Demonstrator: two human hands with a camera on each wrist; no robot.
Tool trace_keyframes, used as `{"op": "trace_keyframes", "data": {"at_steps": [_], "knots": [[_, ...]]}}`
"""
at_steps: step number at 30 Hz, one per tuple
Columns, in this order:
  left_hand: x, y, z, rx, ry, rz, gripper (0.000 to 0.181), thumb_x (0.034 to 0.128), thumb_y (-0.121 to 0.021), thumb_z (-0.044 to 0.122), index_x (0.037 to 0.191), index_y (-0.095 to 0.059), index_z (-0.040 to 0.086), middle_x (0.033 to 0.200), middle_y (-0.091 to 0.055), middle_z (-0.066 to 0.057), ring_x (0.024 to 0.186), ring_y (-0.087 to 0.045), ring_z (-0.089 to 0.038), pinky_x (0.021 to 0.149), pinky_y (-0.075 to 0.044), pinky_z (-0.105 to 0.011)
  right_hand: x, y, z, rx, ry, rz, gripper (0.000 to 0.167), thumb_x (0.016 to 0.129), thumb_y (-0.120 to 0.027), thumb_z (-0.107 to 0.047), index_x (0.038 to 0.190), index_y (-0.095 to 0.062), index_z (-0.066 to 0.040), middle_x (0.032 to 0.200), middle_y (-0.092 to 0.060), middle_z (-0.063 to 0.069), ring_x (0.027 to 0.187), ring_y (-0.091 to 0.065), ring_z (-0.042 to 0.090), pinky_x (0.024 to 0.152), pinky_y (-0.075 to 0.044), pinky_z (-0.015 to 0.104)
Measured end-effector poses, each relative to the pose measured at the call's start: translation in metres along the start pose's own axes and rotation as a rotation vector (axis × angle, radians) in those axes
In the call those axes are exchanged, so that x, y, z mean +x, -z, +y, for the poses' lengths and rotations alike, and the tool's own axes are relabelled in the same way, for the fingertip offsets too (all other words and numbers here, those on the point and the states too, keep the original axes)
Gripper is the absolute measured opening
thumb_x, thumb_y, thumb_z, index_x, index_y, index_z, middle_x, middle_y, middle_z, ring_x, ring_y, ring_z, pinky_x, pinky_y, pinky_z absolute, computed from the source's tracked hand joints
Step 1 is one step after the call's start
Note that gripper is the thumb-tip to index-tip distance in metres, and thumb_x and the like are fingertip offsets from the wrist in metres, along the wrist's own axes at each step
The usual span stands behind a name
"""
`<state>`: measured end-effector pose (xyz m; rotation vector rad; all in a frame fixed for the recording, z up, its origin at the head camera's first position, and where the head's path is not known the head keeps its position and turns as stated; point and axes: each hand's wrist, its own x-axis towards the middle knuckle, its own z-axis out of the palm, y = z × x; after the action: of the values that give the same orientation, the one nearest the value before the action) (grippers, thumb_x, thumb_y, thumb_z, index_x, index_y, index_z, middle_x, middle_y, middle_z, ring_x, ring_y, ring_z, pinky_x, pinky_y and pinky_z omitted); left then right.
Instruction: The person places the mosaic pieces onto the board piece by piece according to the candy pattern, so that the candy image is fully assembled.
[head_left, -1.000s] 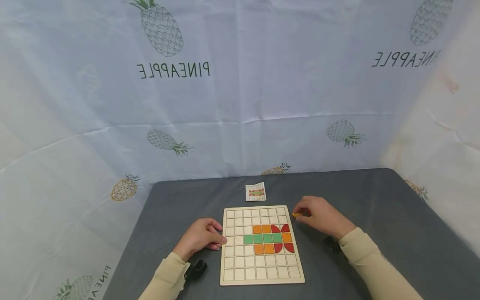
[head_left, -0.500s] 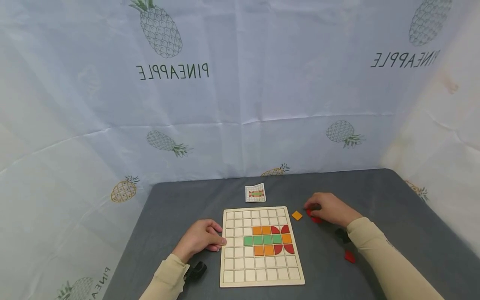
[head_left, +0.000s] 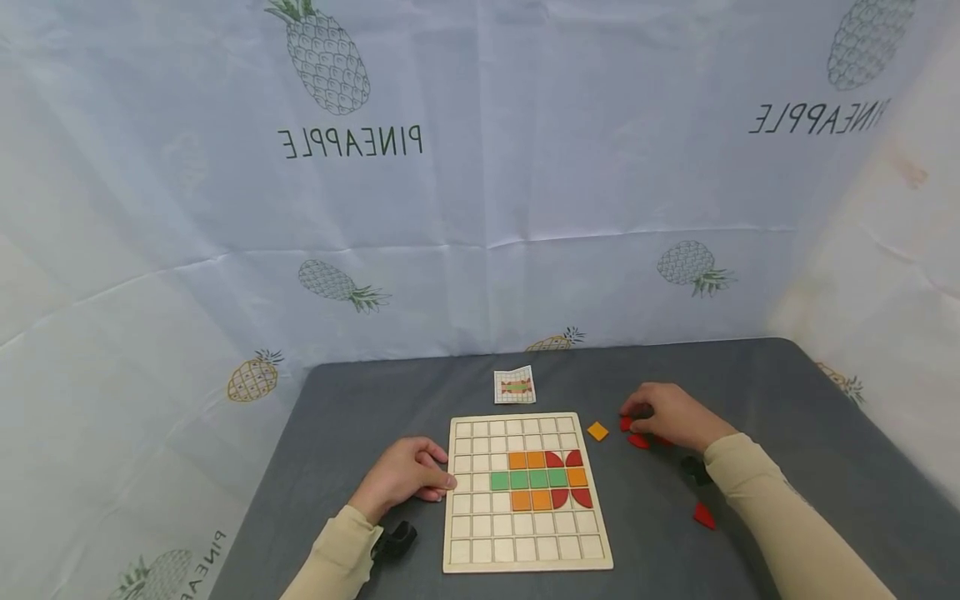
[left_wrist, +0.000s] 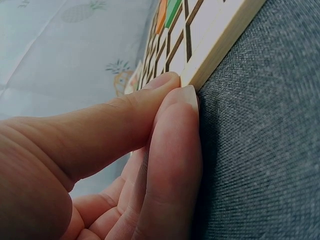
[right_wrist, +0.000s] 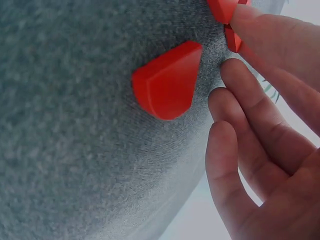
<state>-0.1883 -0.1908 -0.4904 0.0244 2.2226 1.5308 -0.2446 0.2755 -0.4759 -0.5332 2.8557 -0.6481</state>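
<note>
In the head view my left hand point(head_left: 405, 473) holds the left edge of a pale wooden grid board point(head_left: 491, 550), thumb on top; the left wrist view shows thumb and fingertip at the board's edge point(left_wrist: 220, 52). The board bears green and orange square tiles and red quarter-circle tiles, placed toward its right side. Right of the board, my right hand point(head_left: 671, 415) reaches over loose red tiles point(head_left: 638, 442) on the table. In the right wrist view its thumb touches a red tile point(right_wrist: 222, 9), the other fingers loosely bent. Another red quarter-circle tile point(right_wrist: 167, 85) lies near them.
An orange square tile point(head_left: 597, 431) lies just right of the board. Another red tile point(head_left: 704, 516) is by the right forearm. A small pattern card point(head_left: 514, 386) lies behind the board on the dark grey table point(head_left: 397, 392). A pineapple-print cloth point(head_left: 480, 183) hangs behind.
My right hand has let go of the orange tile beside the board and moved right to the red tiles, which are now more spread out. The left hand stays at the board.
</note>
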Motion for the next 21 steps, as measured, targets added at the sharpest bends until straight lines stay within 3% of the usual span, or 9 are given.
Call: {"op": "trace_keyframes", "data": {"at_steps": [7,12,17,21], "knots": [[0.000,0.001,-0.003,-0.001,-0.014,-0.008,0.043,0.0846,-0.092,0.010,0.117,-0.067,-0.004,0.089,-0.073,-0.014,0.073,-0.078,-0.016,0.068,-0.069,-0.035,0.003,-0.005,-0.023,-0.010,-0.004,0.057,0.014,0.093,-0.086,-0.019,0.107,-0.083,-0.016,0.103,-0.072,-0.001,0.090,-0.065,0.015,0.079,-0.062,0.038],[-0.001,0.001,-0.002,-0.004,-0.009,-0.006,0.043,0.0845,-0.092,0.010,0.117,-0.067,-0.003,0.089,-0.073,-0.014,0.074,-0.078,-0.017,0.068,-0.069,-0.035,0.011,-0.023,-0.057,0.033,-0.002,0.085,0.013,0.093,-0.088,-0.023,0.105,-0.083,-0.021,0.101,-0.072,-0.006,0.092,-0.064,0.012,0.084,-0.063,0.036],[-0.001,0.001,-0.001,0.000,-0.004,0.001,0.044,0.0840,-0.093,0.011,0.117,-0.068,-0.003,0.089,-0.073,-0.014,0.074,-0.078,-0.017,0.068,-0.069,-0.036,0.018,-0.042,-0.095,0.122,0.035,0.063,0.012,0.092,-0.089,-0.024,0.102,-0.082,-0.022,0.099,-0.071,-0.008,0.090,-0.063,0.009,0.081,-0.061,0.033],[0.000,0.000,-0.001,0.001,-0.010,0.008,0.043,0.0837,-0.093,0.011,0.116,-0.067,-0.002,0.088,-0.073,-0.013,0.073,-0.077,-0.017,0.067,-0.069,-0.035,0.025,-0.055,-0.121,0.118,0.083,0.049,0.010,0.093,-0.088,-0.025,0.100,-0.082,-0.021,0.096,-0.069,-0.008,0.085,-0.060,0.007,0.077,-0.060,0.029]]}}
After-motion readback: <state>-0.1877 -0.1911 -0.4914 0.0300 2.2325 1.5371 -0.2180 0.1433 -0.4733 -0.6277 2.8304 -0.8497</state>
